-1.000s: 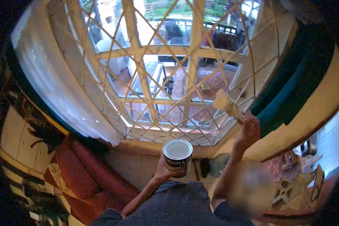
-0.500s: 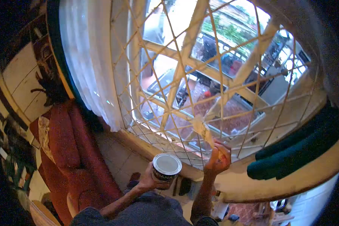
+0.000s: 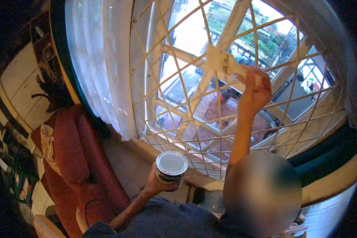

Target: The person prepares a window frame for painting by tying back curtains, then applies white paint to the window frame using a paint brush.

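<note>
My left hand (image 3: 158, 181) is wrapped round a paint can (image 3: 171, 174) with a dark label, held upright low in front of my body. Pale paint (image 3: 171, 162) shows inside its open top. My right hand (image 3: 258, 88) is raised and closed on the handle of a paintbrush (image 3: 223, 61), whose pale bristles point left. The bristles overlap a crossing of the cream diamond-pattern window grille (image 3: 189, 104). Behind the grille are the cream window frame (image 3: 174, 52) and its panes.
A white curtain (image 3: 94, 67) hangs left of the window. Below it stands a dark red sofa (image 3: 81, 158) on a tiled floor (image 3: 127, 166). Dark green cloth (image 3: 325, 148) lies along the right side. A round blurred patch hides part of the lower right.
My right hand has lifted the paintbrush from low on the grille to its upper middle. The can in my left hand has shifted slightly up and left in view.
</note>
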Available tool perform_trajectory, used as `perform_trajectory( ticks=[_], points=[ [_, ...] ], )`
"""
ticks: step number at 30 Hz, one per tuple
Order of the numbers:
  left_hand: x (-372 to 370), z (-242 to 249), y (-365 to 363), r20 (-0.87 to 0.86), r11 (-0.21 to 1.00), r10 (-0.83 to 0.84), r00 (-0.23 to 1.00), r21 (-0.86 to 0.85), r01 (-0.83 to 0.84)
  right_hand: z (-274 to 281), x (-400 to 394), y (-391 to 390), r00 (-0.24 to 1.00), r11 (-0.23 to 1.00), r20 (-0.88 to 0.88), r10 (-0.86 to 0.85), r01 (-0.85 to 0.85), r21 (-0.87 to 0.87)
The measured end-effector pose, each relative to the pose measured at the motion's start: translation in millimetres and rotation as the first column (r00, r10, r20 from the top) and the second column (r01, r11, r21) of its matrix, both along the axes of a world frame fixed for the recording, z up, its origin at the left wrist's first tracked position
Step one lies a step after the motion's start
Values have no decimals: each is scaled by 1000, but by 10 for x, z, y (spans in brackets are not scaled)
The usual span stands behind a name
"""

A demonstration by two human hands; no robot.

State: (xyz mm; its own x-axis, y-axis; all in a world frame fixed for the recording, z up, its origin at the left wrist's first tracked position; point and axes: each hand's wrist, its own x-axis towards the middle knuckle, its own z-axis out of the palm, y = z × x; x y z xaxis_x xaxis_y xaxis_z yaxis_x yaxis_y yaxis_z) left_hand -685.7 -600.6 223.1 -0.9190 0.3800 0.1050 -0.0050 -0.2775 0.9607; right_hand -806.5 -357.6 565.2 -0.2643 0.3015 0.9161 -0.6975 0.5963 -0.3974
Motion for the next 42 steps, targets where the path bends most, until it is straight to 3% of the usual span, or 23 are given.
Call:
perform_trajectory(
  ticks=[1,2,4,7,10,12,16,18,21,23,26,27,28,29,30,31,32,33,35,36,39,40,42],
  points=[
    [-53,8,-53,-58,1000,10,998,-3,-10,12,-58,92,996,995,42,77,-74,-68],
    [-109,42,-114,-81,1000,8,997,-19,-10,-7,-16,199,986,989,98,-134,127,76],
    [-194,386,-260,-88,998,-4,996,-61,-2,-155,167,427,833,800,112,-542,470,373],
    [-275,573,-412,-26,989,-18,999,-146,14,-394,303,553,932,946,222,-287,240,217],
    [-448,624,-483,43,989,-59,997,-136,64,-270,416,268,983,993,171,-59,75,-90],
    [-507,627,-540,82,985,-99,992,-136,109,-109,327,371,911,923,167,-376,353,153],
    [-662,391,-537,29,981,-146,989,-128,149,82,-10,306,975,975,126,-184,165,151],
    [-708,277,-502,49,979,-188,981,-73,191,-121,43,373,939,934,197,-281,221,281],
    [-747,483,-601,-14,976,-205,979,-83,203,-680,372,587,759,800,350,-549,356,483],
    [-753,471,-650,-31,976,-205,978,-79,202,-1051,571,732,692,851,509,-511,322,416],
    [-783,447,-711,-46,980,-185,982,-78,181,-897,712,350,774,977,597,-208,190,94],
    [-796,451,-723,-47,981,-179,983,-81,174,-903,673,479,876,981,444,-186,140,135],
    [-805,489,-715,4,984,-178,984,-25,178,-659,652,406,681,692,287,-674,446,567],
    [-790,542,-691,60,982,-188,980,27,187,-402,625,364,347,154,-63,-936,563,812],
    [-772,577,-670,116,978,-203,972,77,195,-321,524,365,578,464,84,-812,550,694],
    [-776,591,-654,153,976,-215,965,57,208,-239,422,366,816,756,163,-554,411,509],
    [-786,590,-644,190,974,-226,955,35,223,-156,319,368,954,918,135,-267,210,336],
    [-790,574,-647,226,971,-235,945,11,239,-124,259,339,949,882,109,-295,227,413],
    [-798,427,-567,132,979,-203,970,28,201,-259,355,396,912,863,187,-364,255,435],
    [-799,381,-543,85,983,-183,979,44,180,-469,437,487,871,884,297,-392,267,385],
    [-761,483,-586,74,973,-181,981,-132,189,-1092,703,704,821,952,495,-284,180,248],
    [-742,477,-590,142,973,-190,971,-104,206,-1251,797,749,815,971,537,-218,127,202],
    [-697,465,-576,273,974,-207,940,-38,225,-1315,923,659,766,975,603,-224,175,140]
  ],
)
